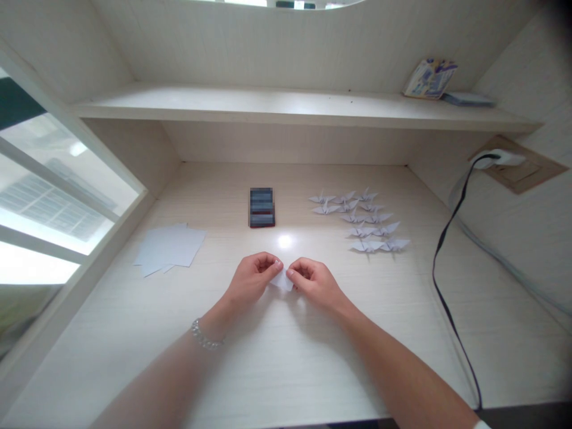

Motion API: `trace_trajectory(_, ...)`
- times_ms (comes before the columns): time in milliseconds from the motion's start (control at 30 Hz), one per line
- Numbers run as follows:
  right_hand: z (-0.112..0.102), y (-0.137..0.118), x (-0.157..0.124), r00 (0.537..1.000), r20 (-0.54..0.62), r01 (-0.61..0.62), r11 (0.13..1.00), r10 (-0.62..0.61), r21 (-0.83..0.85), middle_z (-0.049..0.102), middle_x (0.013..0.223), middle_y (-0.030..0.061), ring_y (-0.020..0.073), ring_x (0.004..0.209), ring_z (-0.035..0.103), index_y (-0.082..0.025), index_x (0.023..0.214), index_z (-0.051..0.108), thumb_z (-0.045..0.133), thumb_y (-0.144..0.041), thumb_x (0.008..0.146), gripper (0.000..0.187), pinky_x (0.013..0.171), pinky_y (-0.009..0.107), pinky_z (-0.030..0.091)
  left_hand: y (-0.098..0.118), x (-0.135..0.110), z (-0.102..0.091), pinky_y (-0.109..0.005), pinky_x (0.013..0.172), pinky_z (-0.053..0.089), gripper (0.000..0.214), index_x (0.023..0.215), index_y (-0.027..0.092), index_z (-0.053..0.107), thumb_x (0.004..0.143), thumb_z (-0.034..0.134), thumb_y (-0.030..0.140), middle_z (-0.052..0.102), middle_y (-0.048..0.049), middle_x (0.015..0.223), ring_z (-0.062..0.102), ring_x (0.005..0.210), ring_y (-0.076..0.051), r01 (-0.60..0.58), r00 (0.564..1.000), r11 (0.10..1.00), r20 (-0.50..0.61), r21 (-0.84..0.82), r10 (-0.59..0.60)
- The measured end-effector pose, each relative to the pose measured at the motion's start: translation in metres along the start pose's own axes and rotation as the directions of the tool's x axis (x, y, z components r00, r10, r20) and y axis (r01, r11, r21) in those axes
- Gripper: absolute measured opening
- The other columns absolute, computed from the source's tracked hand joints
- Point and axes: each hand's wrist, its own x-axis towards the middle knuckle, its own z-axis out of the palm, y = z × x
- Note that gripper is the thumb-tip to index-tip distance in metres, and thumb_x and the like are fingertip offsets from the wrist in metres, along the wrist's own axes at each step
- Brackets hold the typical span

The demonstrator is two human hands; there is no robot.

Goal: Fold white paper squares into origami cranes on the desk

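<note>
My left hand (255,275) and my right hand (315,280) meet over the middle of the desk, both pinching one small piece of folded white paper (281,281). Thumbs and forefingers press its upper edges, and the fingers hide part of the folds. Off to the right lie several white paper cranes (367,245), grouped in short rows with their wings spread. A loose stack of white paper sheets (172,245) rests on the left side of the desk.
Beyond my hands lies a dark, blurred-out phone-like rectangle (262,207). A black cable (440,262) runs from the wall socket (521,164) down the right side. Above the desk, a shelf (268,107) carries a small colourful box (429,78). A window (58,179) borders the left.
</note>
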Motion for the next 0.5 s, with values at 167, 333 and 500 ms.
trace_trajectory(167,0.001,-0.002,0.001,1.000,-0.021,-0.014,1.000,0.014,-0.013,0.058,0.065,-0.0004,0.0116,0.060,0.050,-0.016,0.069,0.059,0.052,-0.025,0.077,0.014,0.053,0.022,0.036,0.001,-0.001,0.004,-0.023,0.059,0.041,0.022,0.073,0.013,0.064,0.074,0.063,0.035,0.062,-0.0033,0.070,0.054,0.065,-0.013,-0.006,0.999,0.998,0.041,0.070,0.003)
trace_trajectory(333,0.004,0.002,0.006,0.995,-0.056,-0.080,0.996,0.083,0.049,0.049,0.053,-0.0039,0.0093,0.051,0.043,-0.017,0.057,0.051,0.054,-0.019,0.067,0.011,0.047,0.021,0.031,0.000,-0.002,0.010,-0.021,0.054,0.038,0.022,0.069,0.012,0.062,0.072,0.065,0.033,0.059,-0.0017,0.065,0.051,0.060,-0.011,0.047,0.998,0.999,0.044,-0.007,-0.047)
trace_trajectory(500,0.006,0.006,0.008,0.991,-0.045,-0.118,0.985,0.125,0.127,0.047,0.047,-0.0047,0.0093,0.047,0.041,-0.017,0.053,0.048,0.051,-0.017,0.063,0.011,0.045,0.021,0.029,-0.002,-0.002,0.015,-0.020,0.051,0.036,0.023,0.069,0.012,0.061,0.072,0.066,0.034,0.057,0.0001,0.062,0.048,0.055,-0.009,0.079,0.997,0.991,-0.009,-0.110,-0.081)
